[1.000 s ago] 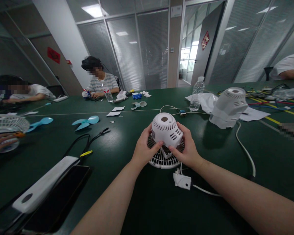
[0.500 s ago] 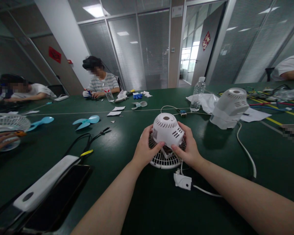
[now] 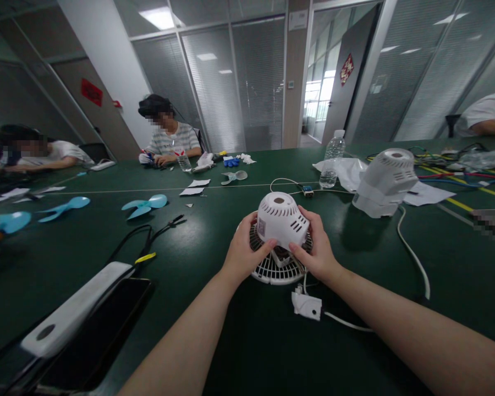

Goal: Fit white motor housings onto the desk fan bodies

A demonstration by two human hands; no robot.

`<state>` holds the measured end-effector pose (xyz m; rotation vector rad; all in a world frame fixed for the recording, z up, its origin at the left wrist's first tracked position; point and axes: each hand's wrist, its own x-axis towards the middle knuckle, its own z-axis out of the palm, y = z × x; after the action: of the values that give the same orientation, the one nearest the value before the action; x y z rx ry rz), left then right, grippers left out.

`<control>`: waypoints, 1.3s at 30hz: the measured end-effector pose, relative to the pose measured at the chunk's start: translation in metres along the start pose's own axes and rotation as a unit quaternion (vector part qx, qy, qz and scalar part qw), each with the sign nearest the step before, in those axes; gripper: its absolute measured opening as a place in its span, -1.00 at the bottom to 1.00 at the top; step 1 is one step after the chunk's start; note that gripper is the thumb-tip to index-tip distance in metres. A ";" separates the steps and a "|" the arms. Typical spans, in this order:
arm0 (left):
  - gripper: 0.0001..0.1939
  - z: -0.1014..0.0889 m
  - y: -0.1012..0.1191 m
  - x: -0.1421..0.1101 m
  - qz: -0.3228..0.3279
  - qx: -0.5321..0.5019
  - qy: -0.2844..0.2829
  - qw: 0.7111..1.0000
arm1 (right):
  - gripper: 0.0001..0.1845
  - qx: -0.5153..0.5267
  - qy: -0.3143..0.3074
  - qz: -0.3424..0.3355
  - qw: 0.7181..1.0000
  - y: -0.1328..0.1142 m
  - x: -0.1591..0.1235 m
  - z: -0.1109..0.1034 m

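Note:
Between my hands is a white fan motor cover (image 3: 281,217) with slotted vents and a hole on top. My left hand (image 3: 247,246) grips its left side, and my right hand (image 3: 317,246) grips its right side, both thumbs at the front lower edge. Beneath it lies a round white fan grille (image 3: 274,273) on the green table. Part of the motor shows in the gap under the cover's front edge; the rest is hidden. A white switch piece (image 3: 306,306) on a cord rests in front of the grille.
To the right stands another white fan housing (image 3: 385,181), near a water bottle (image 3: 333,159). Blue fan blades (image 3: 144,205) lie at the left. A white power strip (image 3: 78,308) and a phone (image 3: 103,335) occupy the near left. Several people sit around the table.
My hands and the cover stay almost still. At the far left, the neighbour's hand and white grille have moved out of view, and a blue blade shows there now.

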<state>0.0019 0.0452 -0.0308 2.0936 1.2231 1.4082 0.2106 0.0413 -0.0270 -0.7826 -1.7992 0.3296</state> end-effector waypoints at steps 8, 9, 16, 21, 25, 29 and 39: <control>-0.13 0.001 -0.004 0.000 -0.021 -0.041 -0.003 0.999 | -0.16 0.003 -0.010 0.008 1.000 0.003 0.000 0.001; -0.16 0.001 -0.004 0.001 -0.022 -0.038 -0.010 0.999 | -0.14 0.001 -0.010 0.010 1.000 0.003 0.000 0.002; -0.26 -0.001 -0.006 0.005 -0.023 -0.035 -0.035 0.999 | -0.08 -0.022 -0.013 0.034 0.999 0.000 0.000 0.005; -0.28 -0.002 -0.004 0.005 -0.019 -0.021 -0.040 0.999 | -0.10 -0.028 -0.004 0.014 1.000 0.000 0.001 0.004; -0.28 -0.002 -0.001 0.004 -0.015 -0.006 -0.044 0.999 | -0.14 -0.022 0.017 0.006 1.000 0.002 0.000 0.003; -0.27 -0.003 0.000 0.003 -0.021 -0.001 -0.046 0.999 | -0.17 -0.015 0.028 0.012 0.999 0.005 -0.001 0.002; -0.26 -0.003 -0.002 0.004 -0.010 0.036 -0.052 0.998 | -0.17 -0.051 0.005 0.025 0.998 0.001 0.002 0.000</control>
<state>-0.0014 0.0488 -0.0287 2.1658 1.2669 1.2473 0.2104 0.0434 -0.0257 -0.8995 -1.8015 0.2677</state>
